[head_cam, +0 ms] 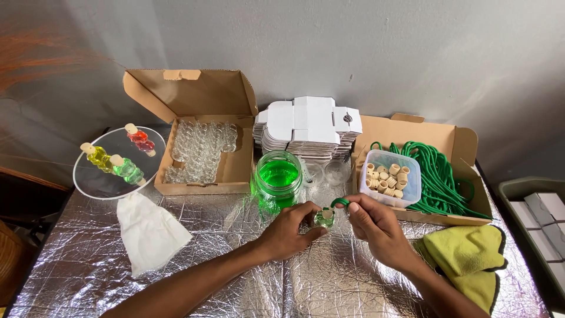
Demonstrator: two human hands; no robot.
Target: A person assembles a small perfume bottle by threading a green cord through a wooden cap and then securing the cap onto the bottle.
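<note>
Crinkled silver foil (247,265) covers the whole table and is seen from above, with a grey wall behind. Nearest the lower edge, a crumpled yellow microfibre cloth (465,253) lies at lower right and a white paper tissue (150,232) at lower left. Just below the frame's centre, a small clear glass bottle filled with green liquid (323,218) is pinched by the left hand (288,231), closed around it from the left. The right hand (376,227) touches it from the right, its fingers narrowed on a loop of green cord (339,202) at the bottle's neck.

A spill is judged the main risk: the bottle is tilted slightly, and a slip of the cord could jerk it loose. The open glass jar of green liquid (278,175), just behind the hands, could be knocked by a wrist.

Farther back stand a plastic tub of wooden caps (391,176), a cardboard box of empty bottles (203,150), and stacked flat white cartons (309,126).
</note>
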